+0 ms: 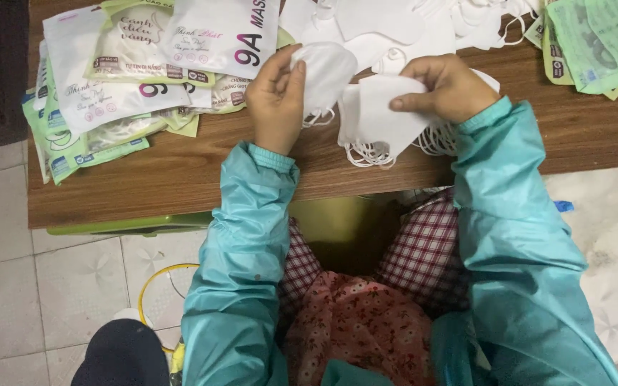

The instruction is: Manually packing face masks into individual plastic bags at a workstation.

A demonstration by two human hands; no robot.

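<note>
Packets, far left: a loose heap of flat mask packets [119,78] — white and pale green — lies on the table to the left of the left hand, overlapping one another.
Table: a brown wooden table [180,171] carries everything; its near edge runs just below both wrists.
Left hand: the left hand [277,96] is closed around one white mask [327,71], thumb and fingers pinching its left edge; the mask stands lifted off the wood, its ear loops hanging below the palm.
Between the hands: the held mask nearly meets the folded one; whether the two touch cannot be told.
Right hand: the right hand [448,86] pinches the top of a folded white mask [388,114], fingers curled narrow over it.
Stack under the right hand: a stack of white masks [380,146] rests on the table beneath the folded one, loops spilling toward the near edge.
Beyond the hands: more loose masks [395,25] lie spread on the far side of the table.
Far right: green packets [595,43] lie past the right hand, well apart from it.
Sleeves: teal sleeves [244,236] cover both forearms to the wrist.
</note>
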